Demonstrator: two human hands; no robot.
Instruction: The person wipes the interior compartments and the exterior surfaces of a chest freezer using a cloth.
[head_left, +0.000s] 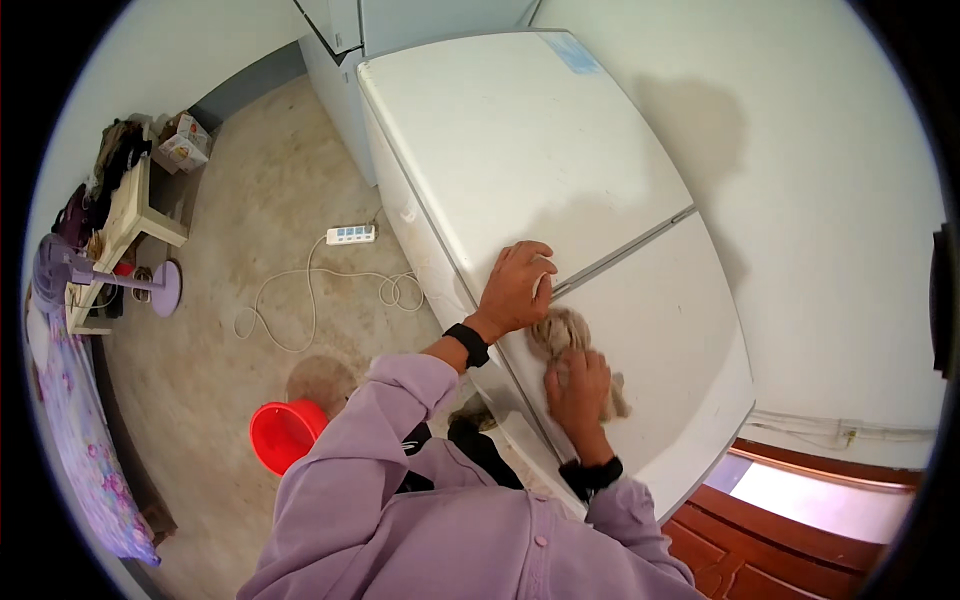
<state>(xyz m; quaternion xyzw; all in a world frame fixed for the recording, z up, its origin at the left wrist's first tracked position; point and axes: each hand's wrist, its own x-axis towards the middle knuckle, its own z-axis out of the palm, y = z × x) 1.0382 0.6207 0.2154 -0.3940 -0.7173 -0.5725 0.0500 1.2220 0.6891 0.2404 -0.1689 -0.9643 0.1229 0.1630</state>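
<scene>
A white chest freezer (520, 130) with two lids side by side fills the middle of the view. My right hand (580, 388) is closed on a crumpled greyish-brown cloth (562, 332), pressed against the nearer lid (680, 340). Part of the cloth sticks out beyond my fingers on both sides. Just past the cloth, my left hand (517, 287) rests on the freezer top beside the seam (630, 250) between the lids. Its fingers are bent but apart, with nothing seen in them. Both wrists carry black bands.
A red bucket (287, 436) stands on the floor at left. Near the freezer's side lies a white power strip (351, 234) with a looping cord. Farther left are a purple fan (110, 278), a wooden bench (135, 210) and a floral-covered bed (85, 440). A wall runs along the right.
</scene>
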